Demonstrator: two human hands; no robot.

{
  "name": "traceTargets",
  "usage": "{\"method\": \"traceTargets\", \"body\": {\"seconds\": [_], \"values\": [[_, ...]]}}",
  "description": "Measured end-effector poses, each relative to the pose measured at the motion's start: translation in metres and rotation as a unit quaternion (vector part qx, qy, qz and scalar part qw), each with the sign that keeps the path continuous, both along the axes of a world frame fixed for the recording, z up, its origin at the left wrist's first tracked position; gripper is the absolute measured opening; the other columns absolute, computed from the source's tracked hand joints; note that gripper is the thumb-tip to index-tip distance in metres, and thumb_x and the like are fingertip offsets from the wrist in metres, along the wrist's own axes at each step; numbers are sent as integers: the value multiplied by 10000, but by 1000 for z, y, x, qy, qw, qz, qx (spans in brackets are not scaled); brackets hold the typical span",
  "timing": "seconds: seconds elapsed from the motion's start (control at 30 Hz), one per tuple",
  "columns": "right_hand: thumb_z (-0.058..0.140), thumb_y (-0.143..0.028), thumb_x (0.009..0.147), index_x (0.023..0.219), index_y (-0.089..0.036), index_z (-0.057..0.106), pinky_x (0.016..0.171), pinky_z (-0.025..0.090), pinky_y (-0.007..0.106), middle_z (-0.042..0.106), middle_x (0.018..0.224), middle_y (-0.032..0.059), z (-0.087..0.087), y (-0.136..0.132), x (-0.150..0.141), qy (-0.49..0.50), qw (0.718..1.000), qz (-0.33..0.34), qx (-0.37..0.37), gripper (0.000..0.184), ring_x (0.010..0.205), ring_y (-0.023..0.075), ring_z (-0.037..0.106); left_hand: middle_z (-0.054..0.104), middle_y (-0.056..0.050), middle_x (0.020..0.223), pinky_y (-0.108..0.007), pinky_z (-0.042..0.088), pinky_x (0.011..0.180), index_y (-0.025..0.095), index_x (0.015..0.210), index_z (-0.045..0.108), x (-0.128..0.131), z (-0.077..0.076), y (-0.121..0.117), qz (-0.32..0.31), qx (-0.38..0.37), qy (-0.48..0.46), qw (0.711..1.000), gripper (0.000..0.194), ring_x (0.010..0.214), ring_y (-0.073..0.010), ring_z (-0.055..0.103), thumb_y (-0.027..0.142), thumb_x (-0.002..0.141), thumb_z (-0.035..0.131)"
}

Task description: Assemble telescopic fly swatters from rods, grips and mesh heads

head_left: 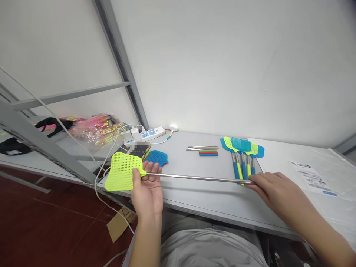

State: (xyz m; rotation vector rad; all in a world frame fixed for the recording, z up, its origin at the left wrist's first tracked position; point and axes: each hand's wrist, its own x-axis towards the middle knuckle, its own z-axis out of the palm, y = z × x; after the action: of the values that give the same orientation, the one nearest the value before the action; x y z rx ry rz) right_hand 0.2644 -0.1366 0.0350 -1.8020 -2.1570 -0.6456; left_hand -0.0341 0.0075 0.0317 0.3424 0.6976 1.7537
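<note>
I hold a fly swatter stretched out across the table front. Its yellow-green mesh head (122, 172) is pinched at the neck by my left hand (147, 189), palm up, thumb on the head. Its thin metal telescopic rod (194, 178) runs right to my right hand (274, 189), whose fingers close on the handle end. Just behind my right hand lie several finished swatters (241, 152) with blue and yellow-green heads and handles. A pile of loose blue mesh heads (157, 157) lies behind my left hand.
Metal rods and coloured handle sleeves (205, 151) lie mid-table. A power strip (144, 135) with cables sits at the back left, near bagged colourful goods (94, 128). A sheet with a printed label (313, 176) covers the right end. Grey frame bars (41, 142) cross at left.
</note>
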Motion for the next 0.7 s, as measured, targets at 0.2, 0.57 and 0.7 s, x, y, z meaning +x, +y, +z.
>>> {"method": "traceTargets", "body": {"seconds": [0.2, 0.57, 0.7], "values": [[340, -390, 1000, 783, -214, 534, 489, 210, 293, 589, 616, -5, -14, -11, 20, -42, 999, -22, -8, 340, 505, 148, 542, 703, -67, 953, -327, 522, 775, 174, 969, 659, 16, -11, 1, -16, -5, 24, 1000, 301, 811, -173, 693, 426, 936, 496], [273, -388, 1021, 755, -225, 455, 457, 124, 310, 542, 519, -41, -3, 11, -25, -65, 996, 55, -33, 361, 386, 147, 512, 724, -79, 855, -414, 500, 873, 179, 923, 623, 69, -6, -42, -140, 6, 10, 990, 373, 932, -240, 697, 531, 907, 500], [295, -410, 1015, 872, -221, 487, 454, 232, 283, 627, 645, -30, 0, 18, -33, 15, 998, 59, -32, 305, 499, 152, 598, 728, -89, 903, -429, 482, 916, 170, 926, 642, 57, 0, -36, -136, 35, 32, 990, 359, 915, -233, 701, 500, 916, 500]]}}
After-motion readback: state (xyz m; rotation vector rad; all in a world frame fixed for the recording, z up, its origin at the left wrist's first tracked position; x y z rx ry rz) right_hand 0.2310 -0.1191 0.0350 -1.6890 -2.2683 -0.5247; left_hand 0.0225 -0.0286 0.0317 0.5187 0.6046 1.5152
